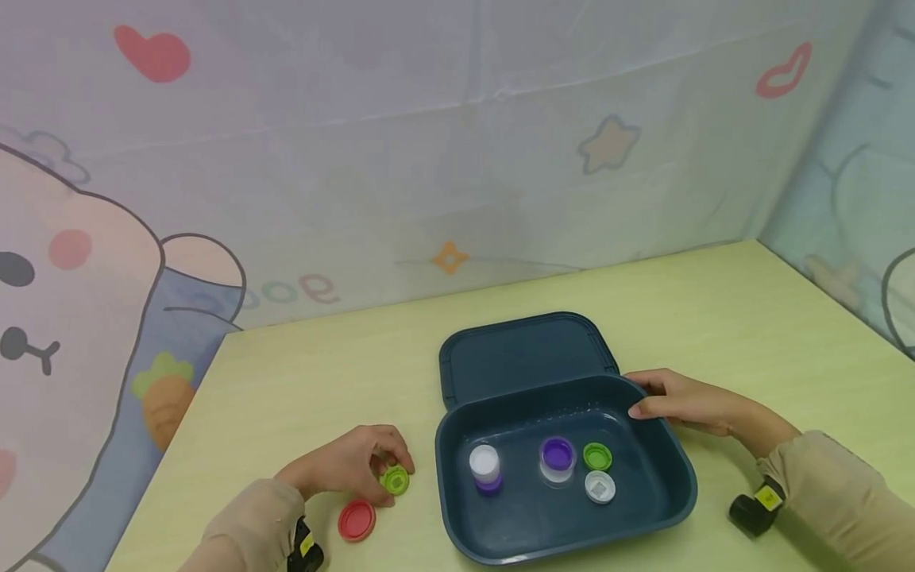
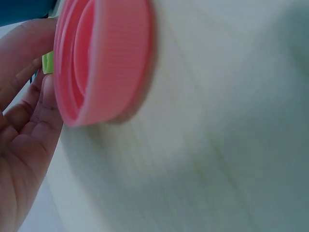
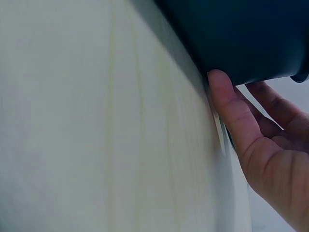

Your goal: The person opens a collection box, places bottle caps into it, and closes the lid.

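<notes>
My left hand [image 1: 352, 467] pinches a small green lid [image 1: 395, 480] between thumb and fingers, close over the table. A round red lid [image 1: 357, 521] with a ridged edge lies just below that hand; in the left wrist view this lid [image 2: 120, 58] looks pink and hides part of the fingers. My right hand [image 1: 689, 403] grips the far right corner of a dark blue box [image 1: 565, 520], thumb at the right side and fingers at the back. In the right wrist view the thumb [image 3: 227, 94] lies against the box's outer wall.
Inside the box are a white-topped jar [image 1: 484, 463] with purple below, a clear-rimmed jar with a purple top [image 1: 557, 457], a green lid [image 1: 597, 457] and a white lid [image 1: 600, 487]. A dark blue box lid [image 1: 525, 357] lies behind it. A patterned cloth [image 1: 400, 159] hangs behind the table.
</notes>
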Demonstrator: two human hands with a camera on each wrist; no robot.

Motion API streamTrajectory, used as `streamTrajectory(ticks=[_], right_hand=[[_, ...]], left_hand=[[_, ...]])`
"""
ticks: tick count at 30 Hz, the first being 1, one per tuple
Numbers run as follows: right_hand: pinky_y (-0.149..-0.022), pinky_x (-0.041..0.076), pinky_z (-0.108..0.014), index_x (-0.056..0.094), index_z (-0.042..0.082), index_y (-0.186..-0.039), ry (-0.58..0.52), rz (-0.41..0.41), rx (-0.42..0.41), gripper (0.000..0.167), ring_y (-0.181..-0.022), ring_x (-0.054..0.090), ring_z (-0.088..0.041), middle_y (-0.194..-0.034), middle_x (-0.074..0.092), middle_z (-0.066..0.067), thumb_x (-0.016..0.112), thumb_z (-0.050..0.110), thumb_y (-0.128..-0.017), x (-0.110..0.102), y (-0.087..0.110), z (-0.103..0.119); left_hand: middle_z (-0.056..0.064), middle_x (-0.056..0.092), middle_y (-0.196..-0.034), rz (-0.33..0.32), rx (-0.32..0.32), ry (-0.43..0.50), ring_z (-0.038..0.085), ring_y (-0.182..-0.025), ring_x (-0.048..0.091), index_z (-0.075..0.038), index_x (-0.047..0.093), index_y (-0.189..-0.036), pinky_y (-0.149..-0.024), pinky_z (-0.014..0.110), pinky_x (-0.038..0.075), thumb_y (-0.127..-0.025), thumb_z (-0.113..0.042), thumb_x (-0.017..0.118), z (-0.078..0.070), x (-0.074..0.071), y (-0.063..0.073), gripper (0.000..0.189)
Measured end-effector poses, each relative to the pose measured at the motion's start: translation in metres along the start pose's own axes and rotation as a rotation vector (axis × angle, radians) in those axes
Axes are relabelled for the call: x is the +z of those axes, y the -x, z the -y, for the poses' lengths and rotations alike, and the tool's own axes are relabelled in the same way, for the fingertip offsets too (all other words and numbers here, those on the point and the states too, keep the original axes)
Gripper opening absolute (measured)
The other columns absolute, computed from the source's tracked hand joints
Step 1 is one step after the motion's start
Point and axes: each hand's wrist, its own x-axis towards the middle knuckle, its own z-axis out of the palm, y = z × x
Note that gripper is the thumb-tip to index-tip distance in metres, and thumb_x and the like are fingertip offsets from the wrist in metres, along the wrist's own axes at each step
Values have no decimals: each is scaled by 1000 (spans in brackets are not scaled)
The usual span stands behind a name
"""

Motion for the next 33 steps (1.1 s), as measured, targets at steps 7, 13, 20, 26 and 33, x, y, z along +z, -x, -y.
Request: streamTrajectory(ticks=[7,13,20,26,33], right_hand=[[-87,50,-33,34,-16,-132,-19,4,0,48,-101,58,-23,-117,56,-17,49,7,-93,1,0,1],[-87,50,-33,35,-16,-132,-18,3,-2,47,-101,58,-23,-117,56,-17,50,7,-93,1,0,1],[-87,50,-33,36,-15,-131,-14,11,-6,46,-101,58,-23,-116,56,-17,49,7,-93,-1,-1,-1],[-87,50,-33,37,-15,-130,3,0,8,46,-101,58,-23,-115,56,-17,50,8,-92,0,-1,0],[-88,49,-33,38,-14,-130,-25,22,-8,44,-102,57,-22,-116,56,-16,50,6,-93,0,-1,0]], left_hand=[[0,60,-93,1,2,21,15,-77,55,-14,69,-95,-69,25,50,-68,-6,79,0,-1,-1,29],[0,61,-92,13,-7,33,15,-76,56,-13,68,-95,-69,26,50,-68,-3,78,-3,-2,-2,30],[-1,62,-94,13,-9,1,16,-80,57,-13,69,-94,-72,26,51,-67,0,76,-6,-4,-3,30],[-2,62,-97,9,1,-7,16,-84,57,-13,69,-95,-74,26,52,-67,3,75,-9,-4,-7,32],[-2,62,-95,-1,23,-28,14,-83,56,-13,70,-95,-74,27,52,-68,2,74,-12,-6,-8,31]])
